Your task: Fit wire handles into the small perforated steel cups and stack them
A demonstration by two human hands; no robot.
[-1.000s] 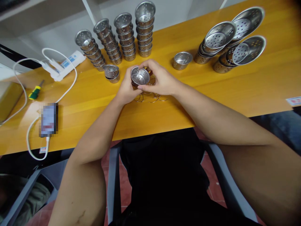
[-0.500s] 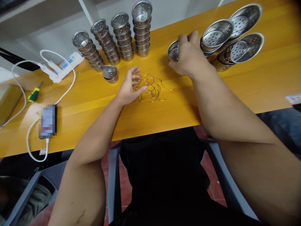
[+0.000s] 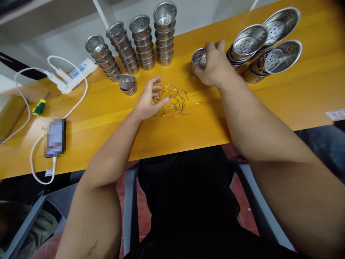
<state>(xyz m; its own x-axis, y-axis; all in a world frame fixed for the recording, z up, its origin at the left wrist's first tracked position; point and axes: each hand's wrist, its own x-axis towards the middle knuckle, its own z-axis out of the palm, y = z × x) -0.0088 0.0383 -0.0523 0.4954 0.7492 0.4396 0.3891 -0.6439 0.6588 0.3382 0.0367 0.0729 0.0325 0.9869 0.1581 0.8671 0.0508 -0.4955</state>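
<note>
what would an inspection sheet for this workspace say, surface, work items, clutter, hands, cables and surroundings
Surface: yellow-brown table; damage, nothing seen.
Work items: metal cup at right; loose curved wires in a tangled pile; four tall cup stacks at back, wide-mouthed perforated cups far right.
Clutter: screwdriver and phone, left side.
Hands: left hand half open beside the pile; right hand curled around the cup's right side.
Cables: white cables at left, near a power strip; one plugged into the phone.
Surroundings: grey chair, red tiled floor.

Table-edge stickers point(image 3: 335, 114), power-strip label point(image 3: 77, 72), all illegible
</note>
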